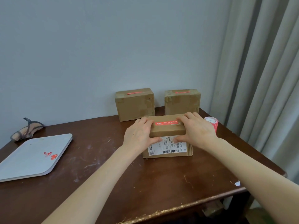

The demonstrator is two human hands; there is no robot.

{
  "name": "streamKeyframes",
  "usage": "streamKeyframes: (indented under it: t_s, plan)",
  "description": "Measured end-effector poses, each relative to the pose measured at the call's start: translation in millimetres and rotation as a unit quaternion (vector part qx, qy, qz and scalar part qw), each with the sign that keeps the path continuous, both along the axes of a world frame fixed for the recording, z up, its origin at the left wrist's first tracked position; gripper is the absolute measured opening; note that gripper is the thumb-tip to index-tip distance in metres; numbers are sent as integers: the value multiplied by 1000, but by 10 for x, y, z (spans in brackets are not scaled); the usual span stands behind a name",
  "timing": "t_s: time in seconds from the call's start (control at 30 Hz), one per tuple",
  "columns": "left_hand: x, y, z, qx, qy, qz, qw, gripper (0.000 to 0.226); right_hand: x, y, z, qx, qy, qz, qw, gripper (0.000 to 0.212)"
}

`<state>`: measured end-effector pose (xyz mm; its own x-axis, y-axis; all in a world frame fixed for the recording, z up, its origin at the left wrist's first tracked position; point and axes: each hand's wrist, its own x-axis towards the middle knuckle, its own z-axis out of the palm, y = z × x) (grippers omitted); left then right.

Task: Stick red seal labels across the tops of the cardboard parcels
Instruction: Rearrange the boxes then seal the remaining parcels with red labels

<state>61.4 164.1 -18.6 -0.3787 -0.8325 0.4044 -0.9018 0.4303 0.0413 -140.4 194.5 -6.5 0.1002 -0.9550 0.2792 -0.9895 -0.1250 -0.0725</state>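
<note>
A cardboard parcel [167, 132] with a white shipping label on its front stands mid-table. A red seal label [166, 123] lies across its top. My left hand [140, 135] grips the parcel's left end, fingers on top and thumb on the front face. My right hand [197, 129] grips the right end the same way, fingertips touching the label's right end. Two more parcels stand by the wall, one on the left [135, 105] and one on the right [182, 102], each with a red seal label on top. A roll of red labels [212, 122] stands just right of my right hand.
A grey tray [32, 157] with red label scraps [51, 155] lies at the left of the brown table [145, 183]. A small cloth pouch [26, 130] lies behind the tray. Curtains [267, 78] hang at the right, and the table's worn front edge is near.
</note>
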Motion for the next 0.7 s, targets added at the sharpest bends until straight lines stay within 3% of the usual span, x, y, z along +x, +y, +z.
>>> streamKeyframes:
  t_s: [0.33, 0.7]
  plan:
    - [-127, 51, -4, -3, -42, -1, 999, 58, 48, 71, -22, -9, 57, 21, 998, 70]
    - [-46, 40, 55, 14, 0, -10, 1000, 57, 7, 27, 33, 6, 1, 8, 1000, 67]
